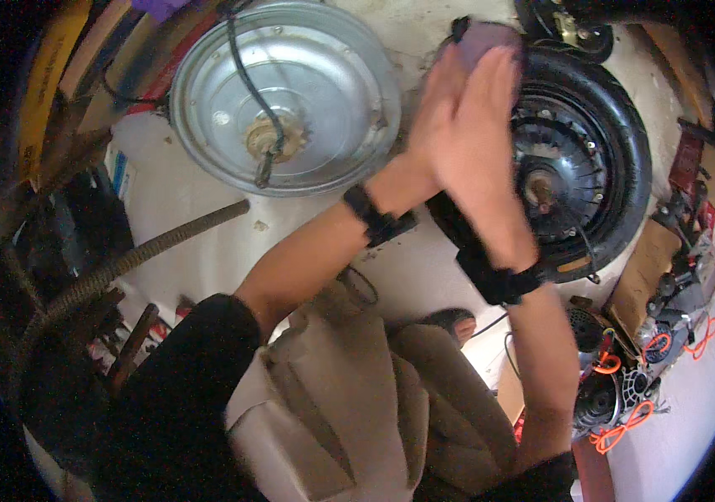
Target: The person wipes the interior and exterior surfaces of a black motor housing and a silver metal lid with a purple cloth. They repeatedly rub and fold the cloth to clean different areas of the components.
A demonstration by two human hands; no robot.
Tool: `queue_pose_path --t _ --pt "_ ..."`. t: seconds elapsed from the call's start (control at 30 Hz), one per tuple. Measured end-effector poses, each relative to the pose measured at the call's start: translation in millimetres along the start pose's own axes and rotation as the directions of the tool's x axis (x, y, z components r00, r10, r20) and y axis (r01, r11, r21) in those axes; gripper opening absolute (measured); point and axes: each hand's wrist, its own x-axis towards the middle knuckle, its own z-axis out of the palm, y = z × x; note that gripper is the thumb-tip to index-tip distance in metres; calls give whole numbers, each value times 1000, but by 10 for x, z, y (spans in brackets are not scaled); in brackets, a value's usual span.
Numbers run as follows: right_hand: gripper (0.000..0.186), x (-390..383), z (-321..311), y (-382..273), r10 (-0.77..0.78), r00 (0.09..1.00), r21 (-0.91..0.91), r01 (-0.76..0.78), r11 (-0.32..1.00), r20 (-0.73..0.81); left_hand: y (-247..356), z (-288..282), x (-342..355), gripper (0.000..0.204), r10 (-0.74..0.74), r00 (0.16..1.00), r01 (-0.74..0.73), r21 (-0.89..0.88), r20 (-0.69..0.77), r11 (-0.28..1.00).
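My left hand [424, 151] and my right hand [483, 159] are pressed close together over the upper left part of a black wheel with a tire [617, 142], their fingers on a purplish-grey cloth [483, 38]. The right hand overlaps part of the left, so some fingers are hidden, and both are slightly blurred. The wheel's hub [541, 188] shows to the right of my wrists. Left of my hands lies a silver wheel hub [332, 84] with a black cable [248, 84] running over it to the centre shaft.
A ridged rod [165, 234] reaches in from the left. Boards and boxes [48, 92] line the upper left. Motors [604, 402], orange wires [633, 418] and cardboard [642, 268] crowd the right. A dark part [575, 29] lies at the top. My foot [458, 326] shows below.
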Motion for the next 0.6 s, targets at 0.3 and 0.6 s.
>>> queue_pose_path --t 0.3,0.6 --pt "65 -50 -141 5 -109 985 -154 130 979 137 -92 -232 -177 64 -73 987 69 35 145 997" --pt "72 -602 -205 -218 -25 937 -62 50 997 349 92 -341 -769 63 -76 987 85 -56 139 995"
